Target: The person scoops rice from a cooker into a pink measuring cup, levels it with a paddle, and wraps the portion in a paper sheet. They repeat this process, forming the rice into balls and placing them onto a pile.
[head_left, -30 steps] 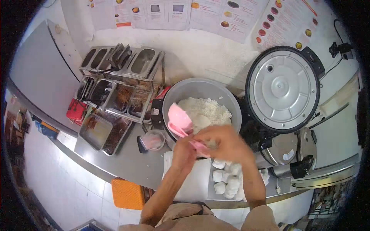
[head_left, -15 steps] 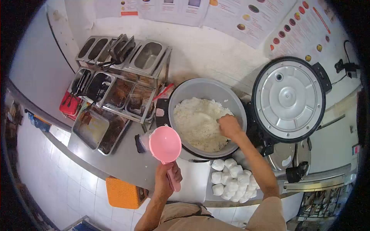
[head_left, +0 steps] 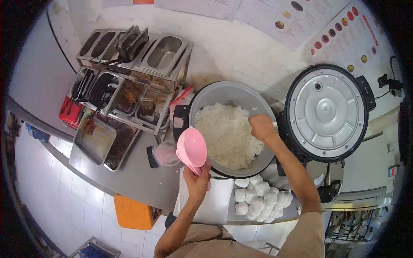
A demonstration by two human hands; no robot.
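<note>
My left hand (head_left: 197, 182) is wrapped round the handle of a pink round scoop (head_left: 192, 147), whose empty-looking bowl is tilted beside the cooker's front left rim. White rice (head_left: 226, 133) lies in a large grey pot (head_left: 213, 91) of a cooker. Over the pot's right side, at the edge of the rice, my right hand (head_left: 261, 128) is closed; a small white bit shows beside it, but what it grips is hidden. Several round white wrapped portions (head_left: 257, 200) are heaped in front of the pot.
The cooker's open lid (head_left: 325, 112) stands at the right. A rack of metal trays (head_left: 163, 53) and a shallow tray (head_left: 94, 139) are at the left. White sheets (head_left: 217, 200) lie before me, a clear plastic cup (head_left: 167, 154) left of the pot. An orange stool (head_left: 133, 212) stands below.
The pink scoop has risen and tilted toward the pot. My right hand has moved slightly up, and the pale shape in the rice no longer shows. The view has shifted a little.
</note>
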